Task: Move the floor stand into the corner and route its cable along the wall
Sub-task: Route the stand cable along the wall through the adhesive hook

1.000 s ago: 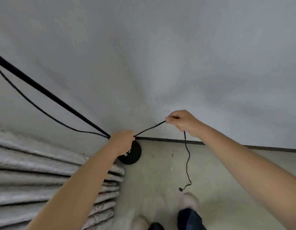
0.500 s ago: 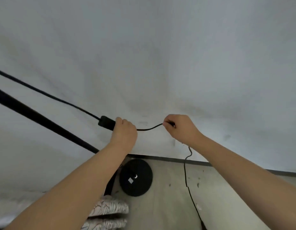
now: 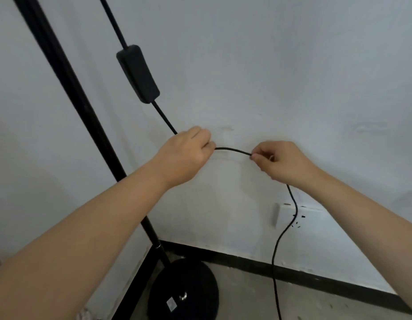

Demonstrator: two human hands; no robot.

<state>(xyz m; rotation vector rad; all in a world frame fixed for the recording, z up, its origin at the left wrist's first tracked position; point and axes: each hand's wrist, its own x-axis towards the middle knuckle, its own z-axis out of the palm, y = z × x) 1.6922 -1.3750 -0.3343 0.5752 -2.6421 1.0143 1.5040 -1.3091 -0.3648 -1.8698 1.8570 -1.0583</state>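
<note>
Both hands [image 3: 232, 158] grip cable [image 3: 232, 150] higher now (switch [image 3: 138, 73] exposed).

stand [image 3: 69, 88]: black | cable [image 3: 232, 150]: black | wall [image 3: 269, 65]: white | baseboard [image 3: 292, 273]: black

Cable [image 3: 232, 150]: thin, matt black, rubbery sheath.
Stand pole [image 3: 69, 88]: smooth black metal.
Base [image 3: 195, 282]: matt black.
Wall [image 3: 292, 65]: chalky, scuffed paint.
Floor [image 3: 292, 301]: rough concrete.

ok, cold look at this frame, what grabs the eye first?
Two bare hands at centre, left hand and right hand, stretch a short run of black cable between them in front of the white wall. Upper left, a chunky inline switch hangs on the cable beside the stand's pole; the round base sits bottom centre.
</note>
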